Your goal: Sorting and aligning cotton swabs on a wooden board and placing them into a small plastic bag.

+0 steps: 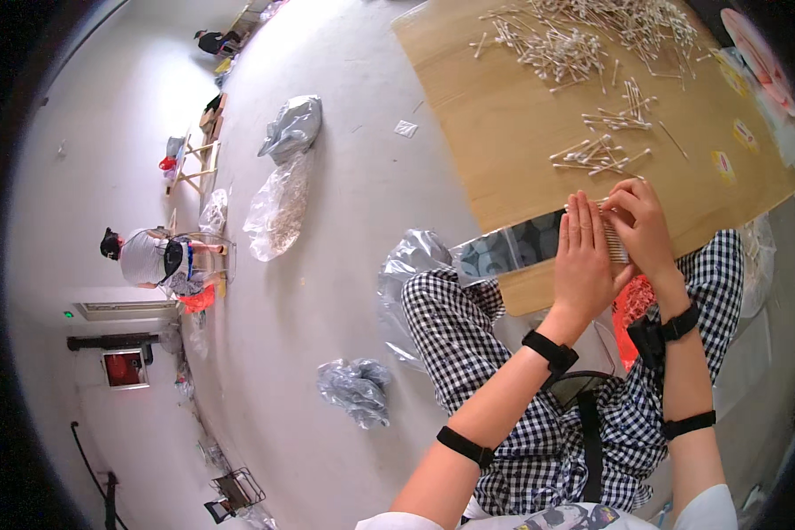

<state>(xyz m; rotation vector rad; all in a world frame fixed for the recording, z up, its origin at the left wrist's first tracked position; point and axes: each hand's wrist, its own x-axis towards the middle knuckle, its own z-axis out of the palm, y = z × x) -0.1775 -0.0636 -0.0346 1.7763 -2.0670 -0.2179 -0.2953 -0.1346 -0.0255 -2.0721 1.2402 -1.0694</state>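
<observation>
My left hand (585, 256) lies flat near the table's front edge, its fingers stretched out together over a flat plastic bag and beside a row of cotton swabs (617, 244). The clear bag (512, 249) has a dark patterned part and sticks out to the left of that hand. Bent fingers of my right hand (642, 228) pinch at the top end of the row, with the thumb down along its side. Part of the row is hidden under both hands. Beyond them, small groups of loose cotton swabs (599, 155) rest on the wooden table (503, 168).
A large heap of cotton swabs (583, 44) covers the table's far side. Small yellow-and-white labels (723, 166) lie at the right. A red bag (632, 318) hangs below the front edge. Plastic bags (353, 389) lie on the floor, and another person (146, 256) sits at the far left.
</observation>
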